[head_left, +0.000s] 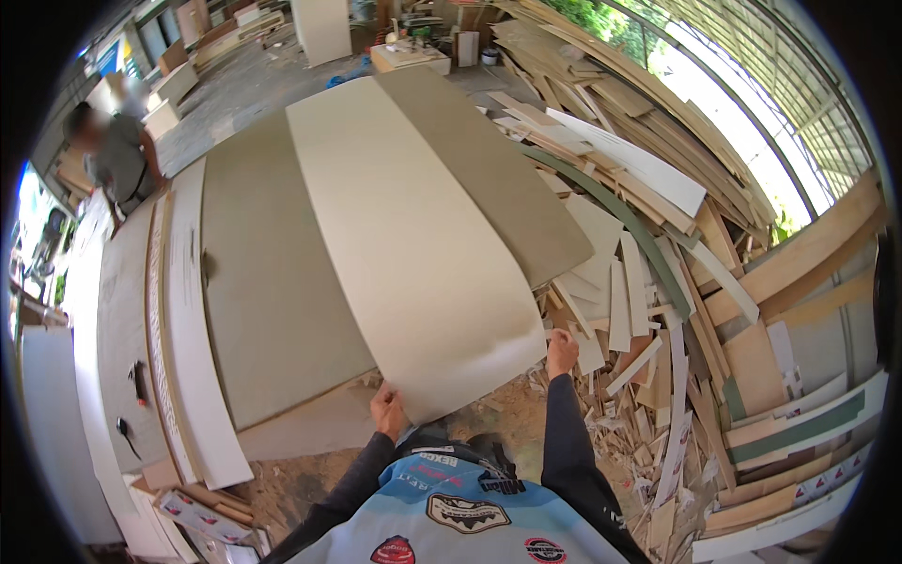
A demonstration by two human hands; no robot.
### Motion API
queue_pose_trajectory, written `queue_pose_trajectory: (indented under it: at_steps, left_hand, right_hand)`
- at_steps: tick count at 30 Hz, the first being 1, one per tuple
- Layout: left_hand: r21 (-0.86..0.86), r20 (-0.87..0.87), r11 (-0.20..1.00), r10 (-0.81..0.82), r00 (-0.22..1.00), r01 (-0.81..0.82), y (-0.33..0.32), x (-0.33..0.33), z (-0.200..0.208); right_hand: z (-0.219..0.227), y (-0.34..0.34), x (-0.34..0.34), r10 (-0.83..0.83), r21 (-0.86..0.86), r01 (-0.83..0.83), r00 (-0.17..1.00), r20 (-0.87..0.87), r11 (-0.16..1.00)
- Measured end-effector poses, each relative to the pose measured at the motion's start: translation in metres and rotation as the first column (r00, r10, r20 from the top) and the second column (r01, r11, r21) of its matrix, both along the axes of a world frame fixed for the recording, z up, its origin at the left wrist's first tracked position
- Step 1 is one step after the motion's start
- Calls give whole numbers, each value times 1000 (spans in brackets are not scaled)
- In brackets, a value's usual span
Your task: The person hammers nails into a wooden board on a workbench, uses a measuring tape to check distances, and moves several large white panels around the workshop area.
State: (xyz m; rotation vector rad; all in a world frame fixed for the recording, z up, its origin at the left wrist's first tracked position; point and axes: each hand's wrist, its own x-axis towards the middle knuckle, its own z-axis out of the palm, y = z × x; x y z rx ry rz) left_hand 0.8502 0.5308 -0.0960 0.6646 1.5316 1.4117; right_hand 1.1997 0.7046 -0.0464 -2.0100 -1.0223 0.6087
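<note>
A long, thin cream laminate sheet (pixel 413 235) lies across a grey-brown board (pixel 268 273), its near end hanging past the board's front edge and bending downward. My left hand (pixel 387 412) is closed on the sheet's near left corner, fingers at its edge. At the near right corner, my right hand (pixel 563 352) pinches the sheet's edge with bent fingers. Another grey-brown panel (pixel 489 179) borders the sheet on the right. Whatever part of the fingers is under the sheet stays hidden.
A person (pixel 117 160) stands at the far left beside the boards. White strips (pixel 202 338) and a black tool with an orange part (pixel 138 383) lie on the left. Offcuts (pixel 625 291) pile up at right, below stacked boards (pixel 648 122). Scraps litter the floor (pixel 310 484).
</note>
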Motion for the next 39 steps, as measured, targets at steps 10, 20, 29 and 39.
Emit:
queue_pose_trajectory:
  at_steps: [10,20,29,39]
  left_hand:
    - [-261,16,906,350,937,-334,-14,17,-14]
    - [-656,197,577,753,628,-486,-87,147,-69]
    - [-290,695,874,473,542,-391,-10,223,-46]
    - [-214,727,592,628,278,-777,-65,246,-21]
  right_hand:
    - [-51,142,30,-56,-105,-27,694,-717,994]
    - [-95,192,22,-52,-142,-204,393,-918,969]
    - [-36,136,5,61,-48,-595,162,-985,802]
    - [-25,12,-8,290,-1,-870,166,-942,494]
